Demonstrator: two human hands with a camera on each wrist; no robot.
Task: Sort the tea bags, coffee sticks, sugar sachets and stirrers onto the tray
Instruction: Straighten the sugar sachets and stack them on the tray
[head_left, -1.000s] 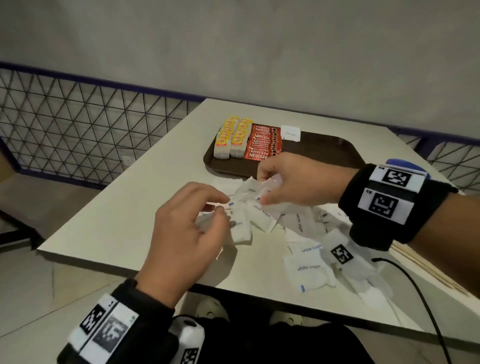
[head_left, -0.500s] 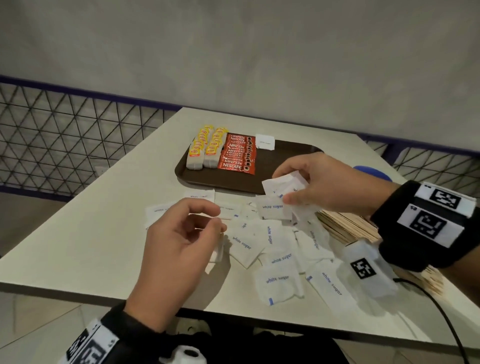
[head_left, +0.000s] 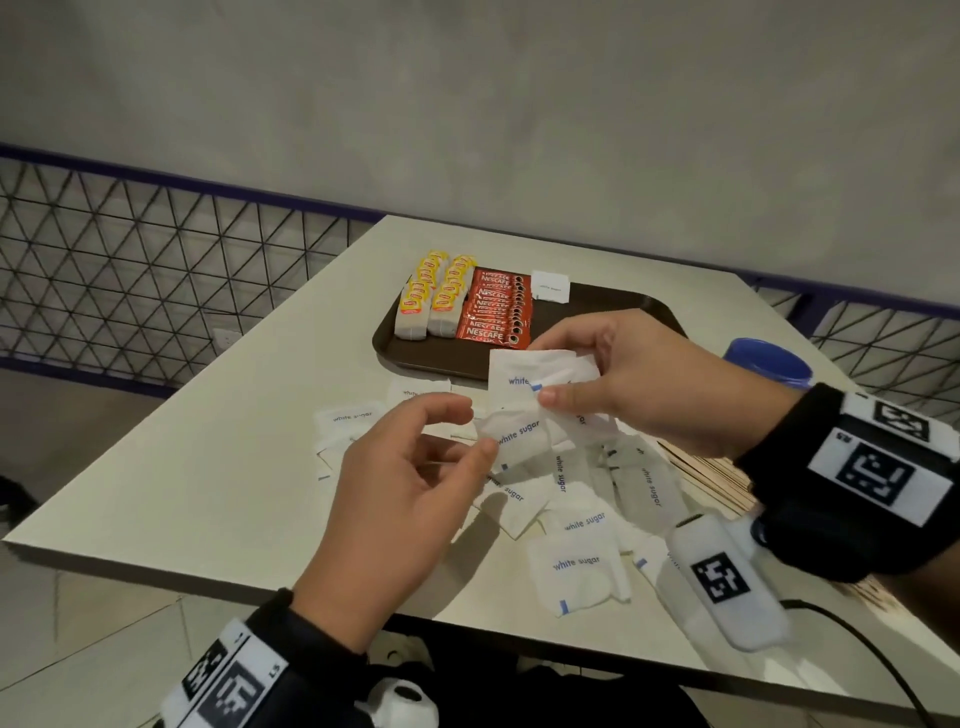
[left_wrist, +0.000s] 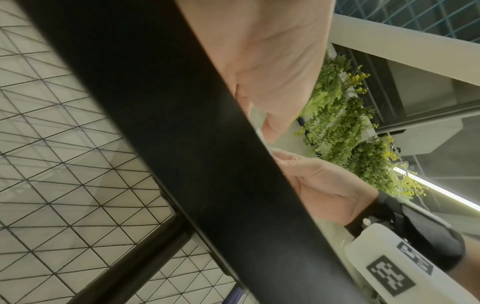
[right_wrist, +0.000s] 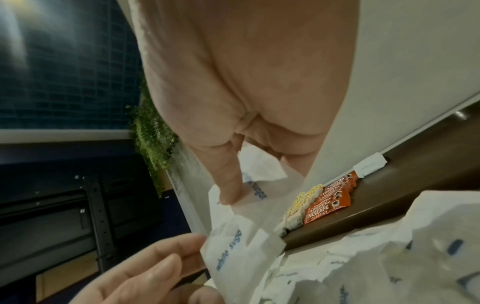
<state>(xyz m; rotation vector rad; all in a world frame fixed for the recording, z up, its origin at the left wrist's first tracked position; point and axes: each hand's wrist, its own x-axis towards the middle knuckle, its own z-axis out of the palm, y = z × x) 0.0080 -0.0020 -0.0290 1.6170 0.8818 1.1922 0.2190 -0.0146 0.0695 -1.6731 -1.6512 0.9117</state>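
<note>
My right hand (head_left: 550, 371) grips a small bunch of white sugar sachets (head_left: 540, 366) just in front of the brown tray (head_left: 613, 312). My left hand (head_left: 470, 431) pinches the edge of another sugar sachet (head_left: 519, 440) against that bunch; the right wrist view shows this sachet (right_wrist: 231, 251) lying on my left fingers (right_wrist: 145, 273). The tray carries two rows of yellow tea bags (head_left: 436, 296), red coffee sticks (head_left: 496, 312) and one sugar sachet (head_left: 550, 285). Several loose sachets (head_left: 576, 566) lie on the table. Wooden stirrers (head_left: 701, 475) are stacked under my right wrist.
A blue round object (head_left: 769, 358) stands right of the tray. The white table (head_left: 234, 467) has its near edge just below my hands, and a wire mesh fence (head_left: 156, 270) runs along its left side. The tray's right half (head_left: 639, 306) is bare.
My left hand has risen from the table with a sachet and met the right hand. The right hand still holds its bunch of sachets, now a little nearer to me.
</note>
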